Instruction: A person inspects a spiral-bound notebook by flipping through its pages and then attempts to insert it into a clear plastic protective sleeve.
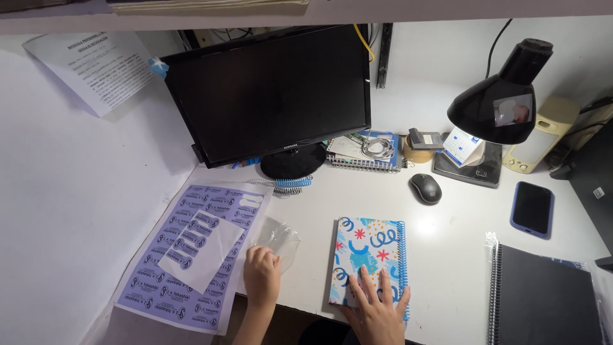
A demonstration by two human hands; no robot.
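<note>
The left hand (262,275) is placed at the near edge of the white worktop (447,255), fingers curled loosely over the near end of a clear plastic sleeve (278,239); whether the sleeve is gripped or only pressed cannot be told. The right hand (378,313) is laid flat, fingers spread wide, on the near part of a spiral notebook (367,255) with a blue, red and white patterned cover. The notebook lies closed near the middle of the worktop, its blue coil on the right side.

A lilac sticker sheet (159,268) is located left of the sleeve, with a white paper piece (204,252) resting on it. A black monitor (268,89) is positioned at the far side, screen dark. A black mouse (426,188) is found beyond the notebook, well apart from it. A black desk lamp (501,102) stands far right. A phone (532,208) in a blue case lies at the right, and a black spiral notebook (543,300) is set at the near right corner.
</note>
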